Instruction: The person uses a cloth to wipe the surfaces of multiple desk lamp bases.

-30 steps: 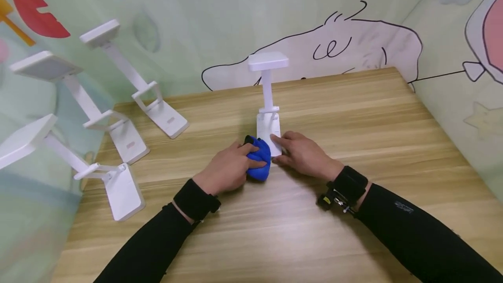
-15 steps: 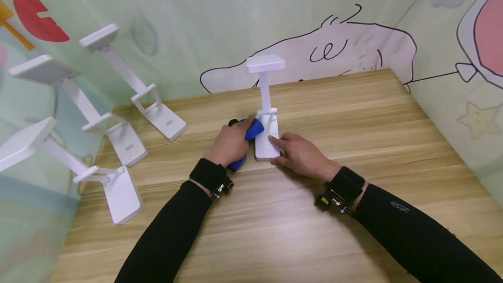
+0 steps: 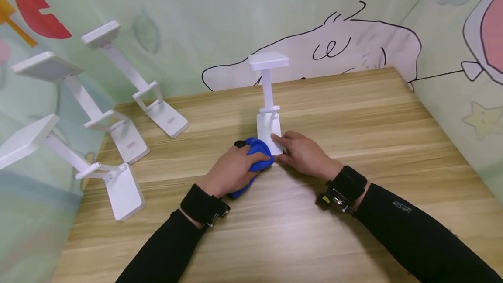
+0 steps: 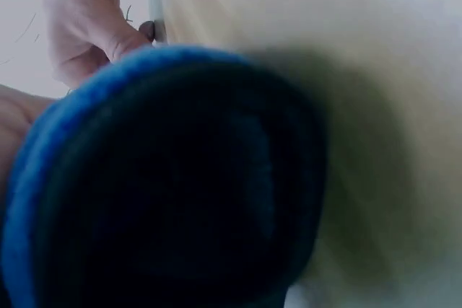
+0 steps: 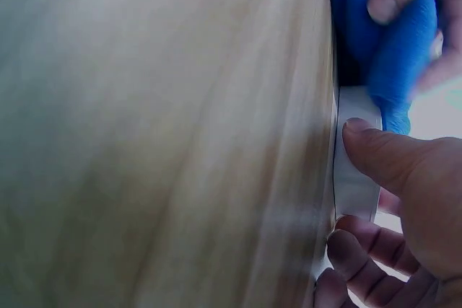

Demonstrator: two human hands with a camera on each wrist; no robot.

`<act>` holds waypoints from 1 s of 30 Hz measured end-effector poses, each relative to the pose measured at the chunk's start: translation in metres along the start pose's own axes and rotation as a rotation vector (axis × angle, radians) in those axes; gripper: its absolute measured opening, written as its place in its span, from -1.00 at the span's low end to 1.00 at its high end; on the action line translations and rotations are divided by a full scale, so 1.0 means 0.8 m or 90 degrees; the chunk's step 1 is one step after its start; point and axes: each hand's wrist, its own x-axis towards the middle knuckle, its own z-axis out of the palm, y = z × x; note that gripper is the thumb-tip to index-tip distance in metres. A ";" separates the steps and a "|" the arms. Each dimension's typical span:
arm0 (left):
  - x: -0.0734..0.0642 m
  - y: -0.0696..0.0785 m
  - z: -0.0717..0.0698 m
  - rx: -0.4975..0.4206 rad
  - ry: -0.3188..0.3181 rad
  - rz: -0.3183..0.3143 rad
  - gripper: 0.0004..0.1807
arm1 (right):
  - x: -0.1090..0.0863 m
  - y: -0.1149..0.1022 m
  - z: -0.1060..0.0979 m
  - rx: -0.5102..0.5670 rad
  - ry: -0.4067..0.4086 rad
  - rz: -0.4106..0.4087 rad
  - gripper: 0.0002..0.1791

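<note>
A white desk lamp [image 3: 267,88] stands upright in the middle of the wooden table. My left hand [image 3: 229,171] grips a bunched blue cloth [image 3: 260,146] against the front left corner of the lamp's base. In the left wrist view the cloth's dark, rolled edge [image 4: 180,178] fills much of the picture. My right hand [image 3: 306,154] holds the base from its front right, a finger on top and the thumb at the front edge. The right wrist view has that thumb on the base's white front face [image 5: 356,171], just beside the blue cloth [image 5: 404,41].
Several more items border the work: a white lamp [image 3: 125,191] at the near left, another lamp [image 3: 127,141] behind it, and a third lamp [image 3: 169,119] farthest back. A printed curtain [image 3: 188,21] hangs behind the wooden table [image 3: 346,112].
My left hand slid the cloth back along the base's left side, then drew it forward to the front left corner. The right hand and the lamp have stayed in place.
</note>
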 end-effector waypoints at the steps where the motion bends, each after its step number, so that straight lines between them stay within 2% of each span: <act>1: -0.001 0.002 0.001 0.011 0.000 0.004 -0.53 | 0.000 0.000 0.000 -0.002 0.000 0.000 -0.21; 4: 0.001 0.009 0.006 0.035 0.027 0.000 -0.57 | 0.001 0.001 0.000 -0.005 0.003 -0.001 -0.22; 8: 0.008 0.015 0.012 0.053 0.099 -0.022 -0.71 | 0.002 0.002 0.000 -0.007 0.008 -0.007 -0.22; 11: 0.011 0.015 0.012 0.064 0.124 -0.044 -0.80 | 0.002 0.002 -0.001 -0.008 0.009 -0.007 -0.22; 16: 0.008 0.004 0.005 0.052 0.115 -0.082 -0.84 | 0.005 0.001 -0.002 -0.009 0.005 -0.009 -0.22; 24: 0.008 -0.030 -0.004 0.041 0.130 -0.129 -0.84 | 0.005 0.000 -0.004 -0.023 -0.007 -0.001 -0.21; 30: 0.003 -0.037 -0.007 0.000 0.106 -0.129 -0.83 | -0.006 0.011 -0.005 -0.052 -0.004 0.002 -0.26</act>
